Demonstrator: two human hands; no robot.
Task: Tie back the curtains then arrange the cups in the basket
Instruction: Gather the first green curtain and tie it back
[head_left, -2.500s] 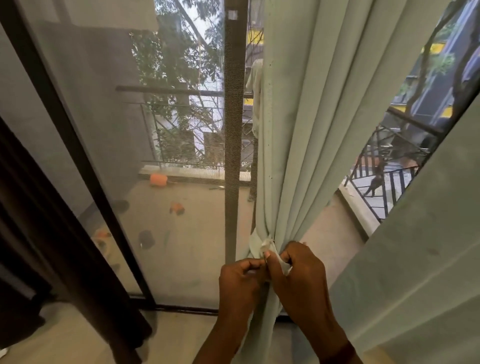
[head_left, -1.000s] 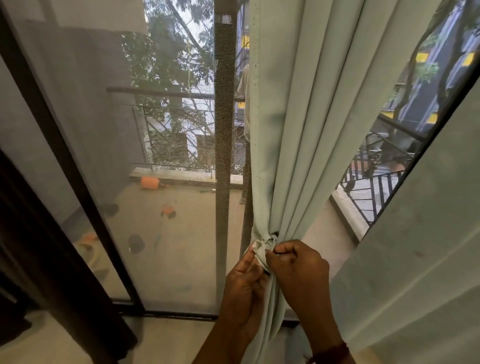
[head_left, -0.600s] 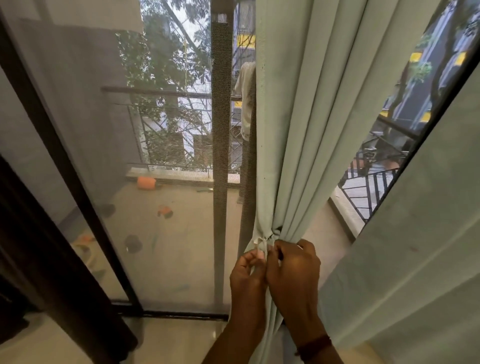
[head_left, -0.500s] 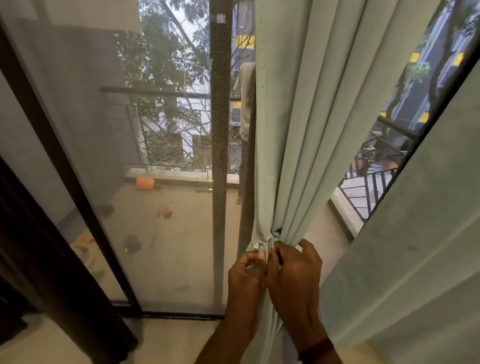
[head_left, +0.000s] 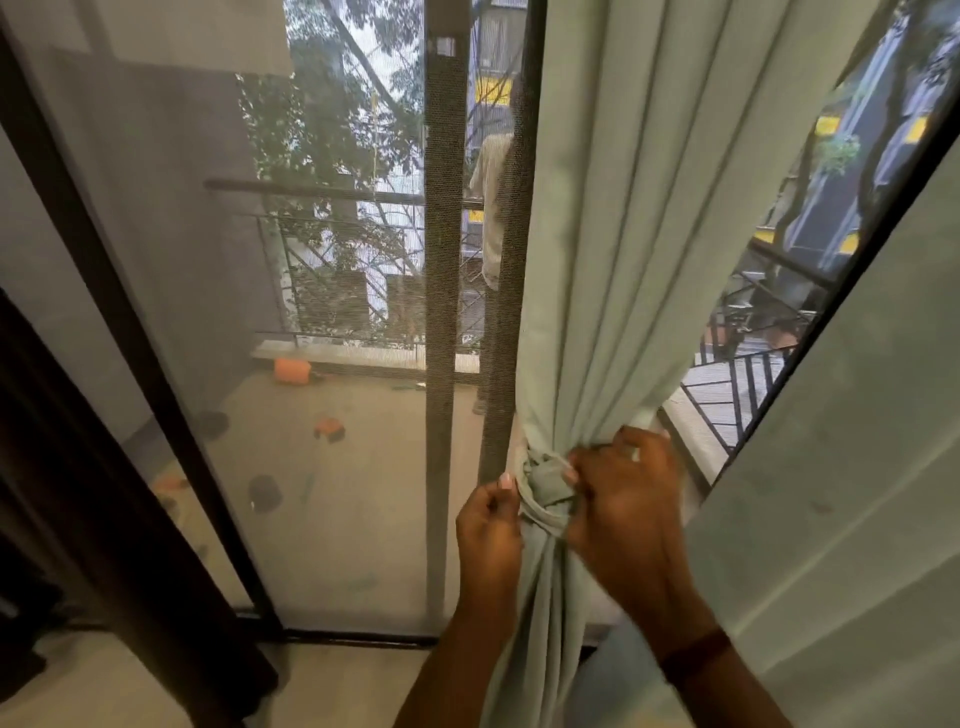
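Green curtain (head_left: 623, 249), second curtain (head_left: 862, 467); left hand (head_left: 488, 525), right hand (head_left: 626, 506) grip one knot (head_left: 545, 491).

- The pale green curtain (head_left: 623, 260) is gathered by a knot (head_left: 545, 491).
- The left grip (head_left: 488, 525) pinches the knot's left edge; the right grip (head_left: 623, 512) holds its right side.

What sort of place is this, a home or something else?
Probably a home, likely a flat, at its balcony door: a pale green curtain knotted back, a mesh screen, and a railed balcony outside.
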